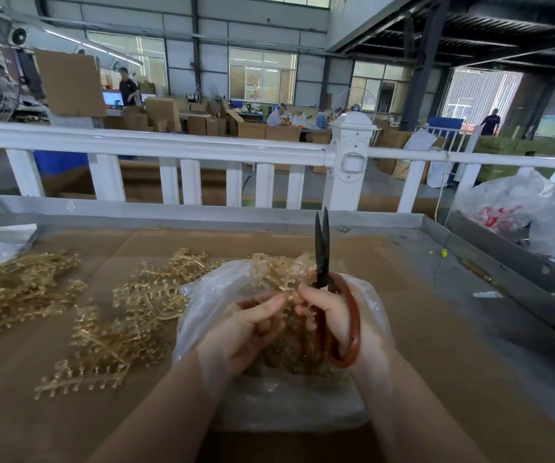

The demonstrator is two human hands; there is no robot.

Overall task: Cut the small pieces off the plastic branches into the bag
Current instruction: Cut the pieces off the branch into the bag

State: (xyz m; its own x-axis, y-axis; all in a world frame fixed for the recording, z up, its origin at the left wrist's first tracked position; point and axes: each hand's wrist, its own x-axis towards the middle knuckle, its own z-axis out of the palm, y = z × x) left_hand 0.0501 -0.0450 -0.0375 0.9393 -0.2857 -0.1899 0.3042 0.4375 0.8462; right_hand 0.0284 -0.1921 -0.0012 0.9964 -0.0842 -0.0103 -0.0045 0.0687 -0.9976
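the right hand (pixel 328 315) grips the scissors (pixel 322 252), blades up and nearly together, while the left hand (pixel 252 324) pinches a plastic branch (pixel 279 272) over the bag (pixel 269 389) near the table's front edge - cut bits could easily fly past the bag's mouth.

left hand (pixel 246 329) fingertips hidden among blurred branches (pixel 279 272) in bag (pixel 202 295).

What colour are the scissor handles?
Reddish-brown loops on the scissors, with dark blades; seen in the head view, the only one.
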